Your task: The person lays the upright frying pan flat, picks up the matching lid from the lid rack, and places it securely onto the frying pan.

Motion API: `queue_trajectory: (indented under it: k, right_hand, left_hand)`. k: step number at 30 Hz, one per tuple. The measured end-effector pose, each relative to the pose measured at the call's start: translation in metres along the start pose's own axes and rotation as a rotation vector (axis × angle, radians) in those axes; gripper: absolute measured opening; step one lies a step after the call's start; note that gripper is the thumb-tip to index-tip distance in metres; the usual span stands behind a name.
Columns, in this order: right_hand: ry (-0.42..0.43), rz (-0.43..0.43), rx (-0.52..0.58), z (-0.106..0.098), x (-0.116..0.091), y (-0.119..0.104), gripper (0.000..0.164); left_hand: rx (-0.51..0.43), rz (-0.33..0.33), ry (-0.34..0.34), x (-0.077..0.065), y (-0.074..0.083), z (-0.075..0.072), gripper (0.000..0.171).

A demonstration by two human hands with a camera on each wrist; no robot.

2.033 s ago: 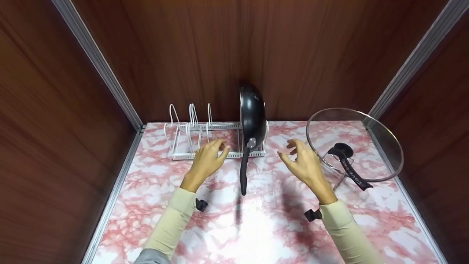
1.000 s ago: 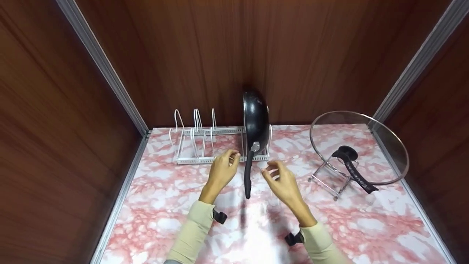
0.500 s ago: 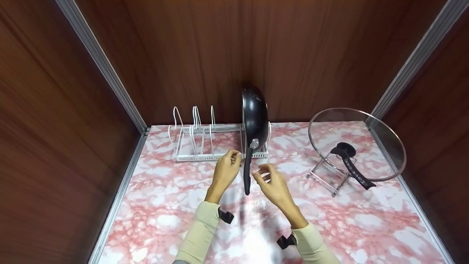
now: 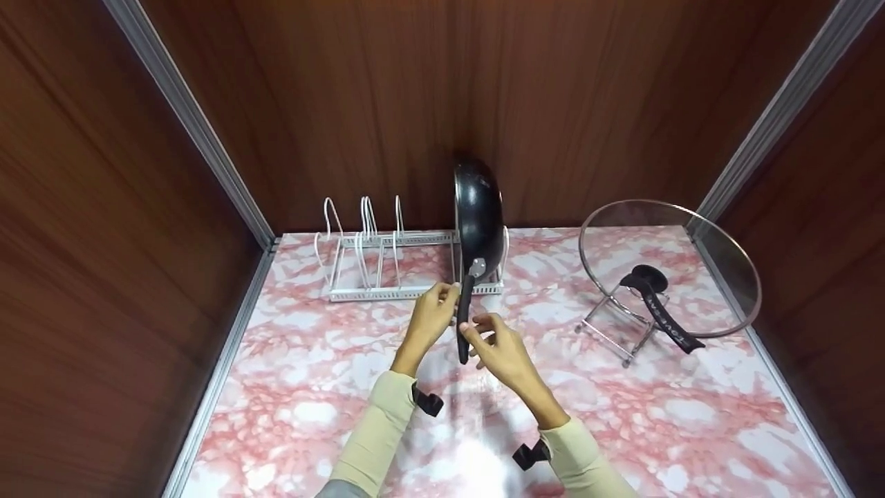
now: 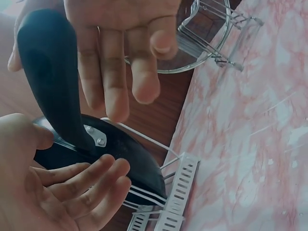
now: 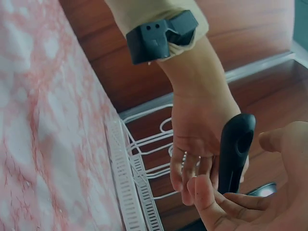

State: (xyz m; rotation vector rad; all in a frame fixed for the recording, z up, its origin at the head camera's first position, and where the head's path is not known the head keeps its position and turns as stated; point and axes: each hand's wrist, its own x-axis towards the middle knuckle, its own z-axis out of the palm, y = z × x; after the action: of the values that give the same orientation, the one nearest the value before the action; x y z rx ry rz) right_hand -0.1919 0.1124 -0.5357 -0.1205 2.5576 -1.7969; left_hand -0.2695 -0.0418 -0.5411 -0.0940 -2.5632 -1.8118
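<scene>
Black pan [image 4: 480, 214], one: set on edge at the right end of a white wire rack [image 4: 380, 295], hollow side facing left, rounded underside facing right. Its black handle [image 4: 464, 311], fixed by a riveted metal bracket [image 4: 478, 267], points toward the person and lies between the two hands.

Left hand [image 4: 430, 315]: just beside the handle, on its left, near the bracket end; fingers loosely bent and slightly parted. Whether it touches the handle cannot be told.

Right hand [image 4: 505, 354]: nearer the handle's free end; thumb on one side, fingers on the other, the fingers slightly spread and partly bent, pinching nothing that can be made out. Contact with the handle is uncertain.

Sleeves, two: pale, one per arm, each with a black device at the cuff, left [image 4: 429, 402] and right [image 4: 531, 456].

Rack fittings: tall wire loops, in front and rear rows, left of the pan.

Glass lid [image 4: 712, 277], one: metal-rimmed, tilted on a chrome stand [image 4: 606, 341] to the right of the rack; black knob and curved, lettered black grip.

Tabletop [image 4: 311, 415]: red-and-white marbled. Walls [image 4: 387, 90]: dark reddish-brown wood grain, with grey metal corner posts [image 4: 181, 111].
</scene>
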Motion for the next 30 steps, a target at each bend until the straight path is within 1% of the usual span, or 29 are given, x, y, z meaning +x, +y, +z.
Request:
queue_trajectory:
  k: [2, 5, 11, 16, 21, 24, 30]
  right_hand:
    - [-0.014, 0.005, 0.007, 0.002, 0.001, 0.0, 0.048]
    - [-0.036, 0.012, 0.01, 0.004, 0.003, -0.001, 0.048]
    - [-0.073, 0.027, 0.023, 0.008, 0.006, -0.002, 0.045]
    - [-0.099, 0.066, 0.082, 0.012, 0.01, 0.0, 0.043]
    - [-0.134, 0.111, 0.181, 0.014, 0.016, -0.001, 0.039]
    - [-0.14, 0.141, 0.248, 0.015, 0.018, -0.001, 0.034]
    - [-0.126, 0.177, 0.354, 0.018, 0.019, -0.005, 0.024]
  left_hand:
    - [-0.041, -0.026, -0.025, 0.001, 0.0, 0.0, 0.041]
    - [-0.062, -0.048, -0.051, 0.003, 0.002, 0.0, 0.043]
    - [-0.058, -0.085, -0.061, 0.007, 0.004, 0.001, 0.048]
    - [-0.102, -0.103, -0.068, 0.008, 0.007, 0.005, 0.051]
    - [-0.137, -0.111, -0.09, 0.011, 0.009, 0.009, 0.052]
    - [-0.177, -0.119, -0.099, 0.014, 0.01, 0.012, 0.048]
    - [-0.301, -0.139, -0.131, 0.017, 0.01, 0.018, 0.031]
